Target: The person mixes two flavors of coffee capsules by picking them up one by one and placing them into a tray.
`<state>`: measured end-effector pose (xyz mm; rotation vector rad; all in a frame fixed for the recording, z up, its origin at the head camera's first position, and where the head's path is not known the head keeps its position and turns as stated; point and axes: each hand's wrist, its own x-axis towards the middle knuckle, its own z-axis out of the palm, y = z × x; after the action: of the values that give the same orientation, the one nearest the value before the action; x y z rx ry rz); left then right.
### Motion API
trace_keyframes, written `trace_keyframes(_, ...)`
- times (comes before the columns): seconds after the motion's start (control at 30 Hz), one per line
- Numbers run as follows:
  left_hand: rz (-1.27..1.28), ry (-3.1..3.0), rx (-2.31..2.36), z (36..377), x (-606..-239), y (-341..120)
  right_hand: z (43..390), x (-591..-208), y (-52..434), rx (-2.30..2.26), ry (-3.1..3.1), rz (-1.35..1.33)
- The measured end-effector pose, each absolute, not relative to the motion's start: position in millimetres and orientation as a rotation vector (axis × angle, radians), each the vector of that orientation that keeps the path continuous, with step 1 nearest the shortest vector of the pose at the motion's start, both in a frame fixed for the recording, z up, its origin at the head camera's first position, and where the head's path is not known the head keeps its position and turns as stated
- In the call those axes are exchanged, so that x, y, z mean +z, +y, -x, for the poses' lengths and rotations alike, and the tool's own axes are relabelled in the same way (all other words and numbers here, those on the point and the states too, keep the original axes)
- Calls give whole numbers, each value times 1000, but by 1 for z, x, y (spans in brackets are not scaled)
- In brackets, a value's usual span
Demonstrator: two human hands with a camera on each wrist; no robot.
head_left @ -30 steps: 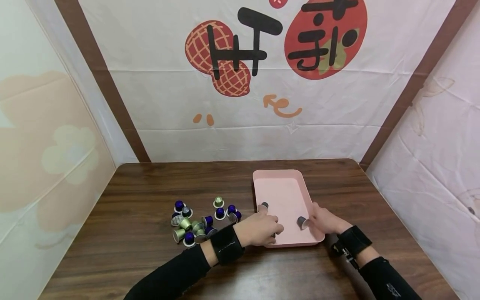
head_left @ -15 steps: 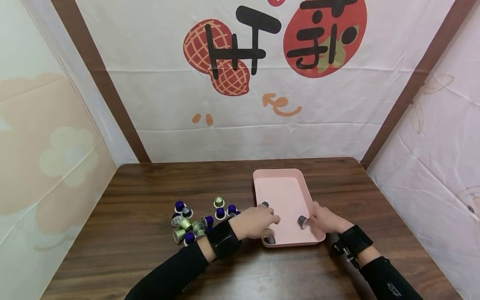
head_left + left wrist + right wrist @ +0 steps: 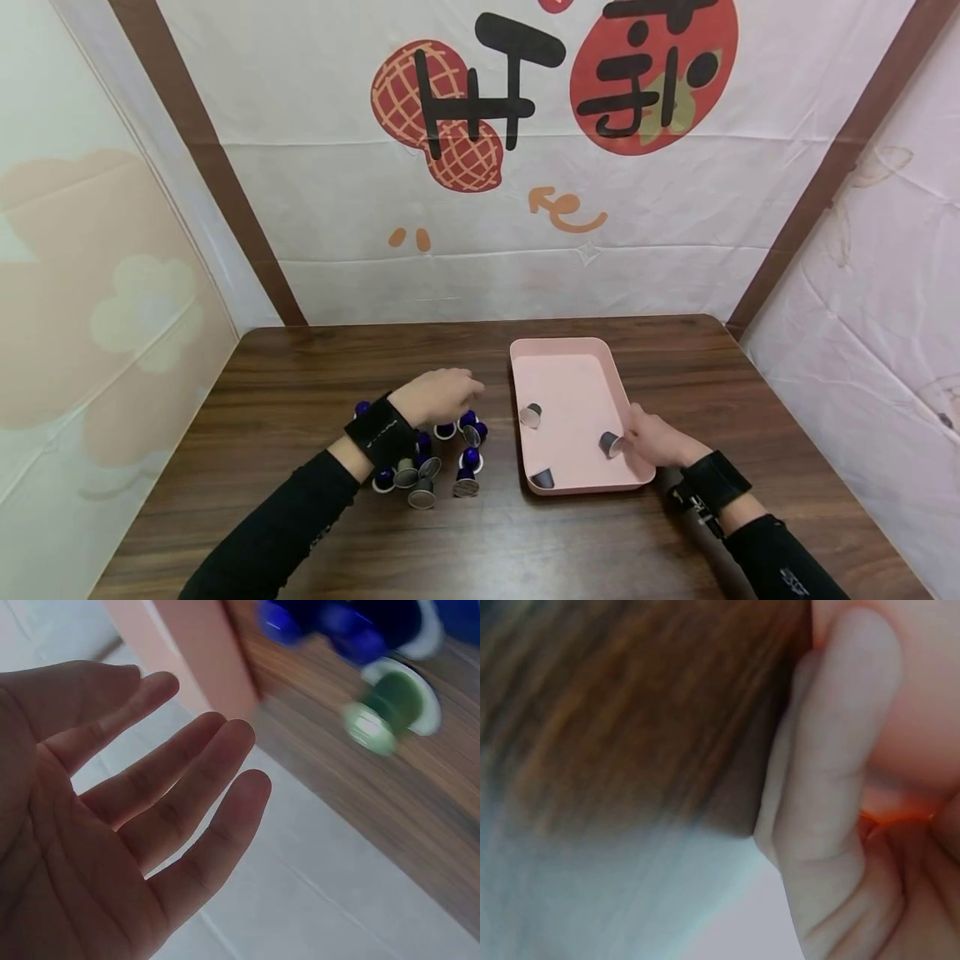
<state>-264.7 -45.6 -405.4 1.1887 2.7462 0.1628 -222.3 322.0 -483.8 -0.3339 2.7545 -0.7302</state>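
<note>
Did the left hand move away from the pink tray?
Yes. The left hand went leftward off the pink plastic tray and now hovers over the coffee capsules on the table.

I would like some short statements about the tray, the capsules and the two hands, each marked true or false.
1. Three capsules lie in the pink tray. True.
2. The left hand holds a green capsule. False: its fingers are straight and hold nothing.
3. The right hand is at the tray's right edge, next to a grey capsule. True.
4. The capsule pile lies to the right of the tray. False: it lies to the left, on the wooden table.
</note>
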Motion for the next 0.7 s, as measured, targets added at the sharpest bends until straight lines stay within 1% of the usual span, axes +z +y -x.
trace_keyframes(0.2,-978,2664,167,288,-413,-69,226,-482,323,-748,2723,292)
trace_keyframes(0.33,-893,2644,130,292,-422,-74,225,-481,323,-731,2734,312)
trace_keyframes(0.7,-901,2668,50,292,-432,-79,225,-482,323,-740,2747,329)
